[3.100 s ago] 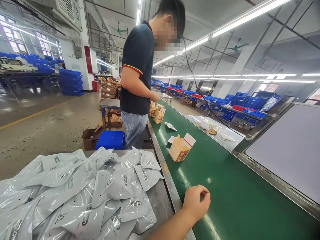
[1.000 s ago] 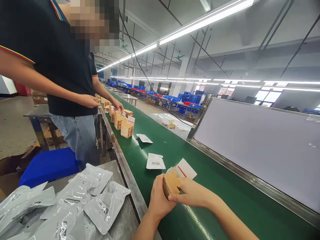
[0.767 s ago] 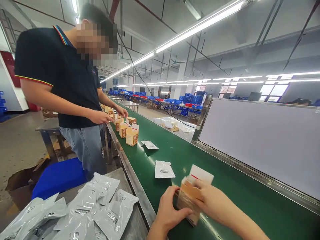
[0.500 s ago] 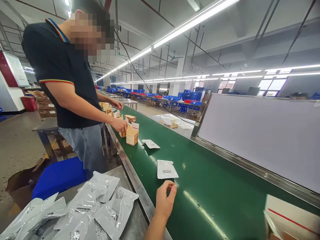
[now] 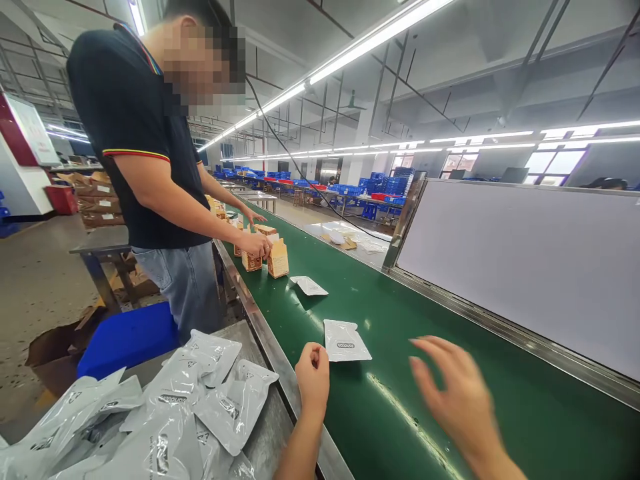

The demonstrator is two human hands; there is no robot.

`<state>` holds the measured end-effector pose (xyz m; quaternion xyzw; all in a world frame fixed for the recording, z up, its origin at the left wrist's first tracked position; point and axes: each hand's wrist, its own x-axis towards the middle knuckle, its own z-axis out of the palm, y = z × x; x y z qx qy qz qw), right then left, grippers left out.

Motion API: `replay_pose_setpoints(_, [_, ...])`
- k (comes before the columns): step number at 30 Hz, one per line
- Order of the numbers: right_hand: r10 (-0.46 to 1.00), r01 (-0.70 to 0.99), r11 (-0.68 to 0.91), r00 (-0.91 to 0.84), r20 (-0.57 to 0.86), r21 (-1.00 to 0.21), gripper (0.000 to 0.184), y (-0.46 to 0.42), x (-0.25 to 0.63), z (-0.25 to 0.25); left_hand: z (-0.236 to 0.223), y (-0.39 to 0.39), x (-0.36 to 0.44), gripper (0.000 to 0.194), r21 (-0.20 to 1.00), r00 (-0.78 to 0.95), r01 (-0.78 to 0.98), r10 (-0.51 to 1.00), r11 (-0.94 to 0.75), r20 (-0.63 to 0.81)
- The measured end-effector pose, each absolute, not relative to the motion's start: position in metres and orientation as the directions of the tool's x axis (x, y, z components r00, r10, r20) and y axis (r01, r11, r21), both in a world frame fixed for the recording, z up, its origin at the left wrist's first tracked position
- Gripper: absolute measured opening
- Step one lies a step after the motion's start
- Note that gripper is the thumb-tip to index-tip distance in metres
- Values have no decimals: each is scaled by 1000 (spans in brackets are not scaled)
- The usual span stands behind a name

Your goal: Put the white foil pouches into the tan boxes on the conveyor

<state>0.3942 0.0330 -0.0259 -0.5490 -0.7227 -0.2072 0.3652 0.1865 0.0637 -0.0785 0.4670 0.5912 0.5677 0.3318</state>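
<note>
Right grip has swung back into view on my feed, blurred with motion, fingers spread wide and nothing in them, above the green conveyor belt. Left grip sits curled closed, fingertips bunched, with nothing showing in it, just beside the belt's steel edge. Nearest to both is a white foil pouch lying flat on the belt, not touched by either. A second pouch lies farther up the belt. To my left, more silver-white pouches are heaped on a steel table, with a blue bin beyond it. Farther along, a co-worker in a dark polo shirt has one hand at a kraft carton, which stands upright on the belt beside a second carton.
</note>
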Motion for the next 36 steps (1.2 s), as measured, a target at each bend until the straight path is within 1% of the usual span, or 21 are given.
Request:
replay_pose_setpoints(2, [720,950,312,-236,653,-2,38,58,353,-42,-82,68,185,19,984,-360,166,925,-61,118])
replay_pose_setpoints(3, [761,957,288,-255,597,42,40,70,333,-53,-84,69,185,18,985,-355,165,929,-52,108])
replay_pose_setpoints(5, [809,967,241,-248,532,84,35,91,301,-76,-88,72,187,14,984,-325,174,942,-31,87])
replay_pose_setpoints(7, [826,973,216,-223,517,74,31,103,284,-95,-92,72,191,6,979,-279,202,957,-18,75])
replay_pose_setpoints(10, [857,982,181,-180,482,46,34,107,284,-113,-95,70,197,11,966,-203,260,976,-18,73])
replay_pose_setpoints(14, [893,987,161,-153,423,16,37,101,300,-116,-96,68,201,10,957,-148,289,987,-9,54])
replay_pose_setpoints(18, [919,991,136,-131,372,12,35,90,307,-113,-95,71,201,12,968,-123,251,991,-16,49])
replay_pose_setpoints(23, [923,991,134,-130,363,14,31,77,315,-111,-96,73,202,12,979,-98,203,994,-17,38])
replay_pose_setpoints(28, [912,990,141,-138,385,21,31,67,326,-116,-94,70,200,12,983,-164,174,983,-50,79])
replay_pose_setpoints(30, [909,989,151,-138,393,-1,36,63,331,-121,-92,69,198,11,986,-200,156,975,-60,91])
replay_pose_setpoints(32, [896,977,206,-163,412,-62,42,59,337,-124,-90,69,195,11,988,-224,140,969,-71,101])
replay_pose_setpoints(34, [901,948,265,-179,396,-175,44,54,345,-120,-87,68,194,13,990,-242,123,965,-76,104])
replay_pose_setpoints(35, [920,932,258,-157,358,-254,42,53,350,-114,-86,67,193,13,991,-251,114,963,-74,101])
replay_pose_setpoints(36, [949,916,209,-106,296,-342,39,53,355,-106,-85,67,193,14,992,-259,106,961,-70,95])
